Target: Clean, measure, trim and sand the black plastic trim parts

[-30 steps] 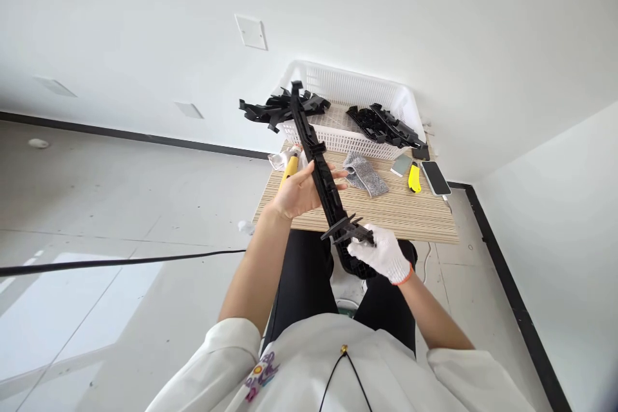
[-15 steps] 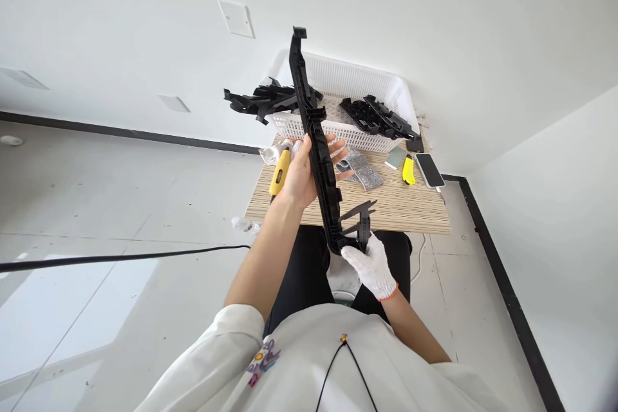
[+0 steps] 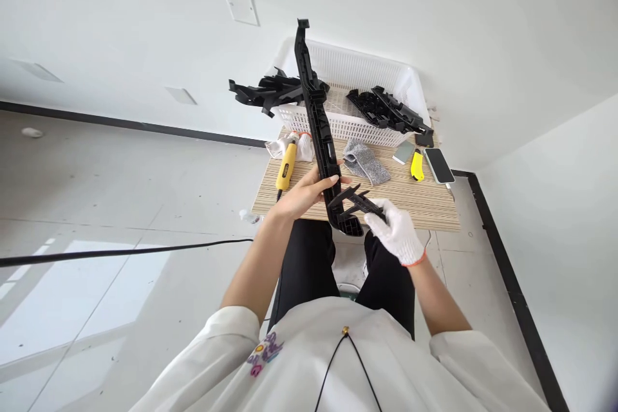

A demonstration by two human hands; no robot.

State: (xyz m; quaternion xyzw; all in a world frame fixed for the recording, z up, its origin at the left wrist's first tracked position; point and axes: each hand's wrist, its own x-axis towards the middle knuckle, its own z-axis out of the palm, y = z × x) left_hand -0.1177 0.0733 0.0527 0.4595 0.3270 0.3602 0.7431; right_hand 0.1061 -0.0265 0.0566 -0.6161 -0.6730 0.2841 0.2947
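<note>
A long black plastic part (image 3: 318, 122) with clips and ribs stands tilted in front of me. My bare left hand (image 3: 309, 192) is wrapped round its lower half, the thumb across the front. In a white knitted glove, my right hand (image 3: 393, 228) grips a black caliper (image 3: 362, 201). The caliper's jaws point left and lie close against the lower part of the black plastic part; whether they touch it I cannot tell. Behind it, a white basket (image 3: 357, 122) holds more black plastic parts (image 3: 386, 109), and another bunch (image 3: 270, 90) overhangs its left rim.
On the striped wooden table (image 3: 415, 209) lie a yellow corded tool (image 3: 286, 167), a grey cloth (image 3: 364, 159), a yellow cutter (image 3: 417, 165), a phone (image 3: 439, 165) and a small grey-green pad (image 3: 403, 152). White gloves (image 3: 304, 147) lie near the basket's left. A black cable (image 3: 145, 250) runs at left.
My left hand has slid down the black part and closed round it. My right hand has let go of the part's lower end and moved right, turning the caliper from upright to pointing left.
</note>
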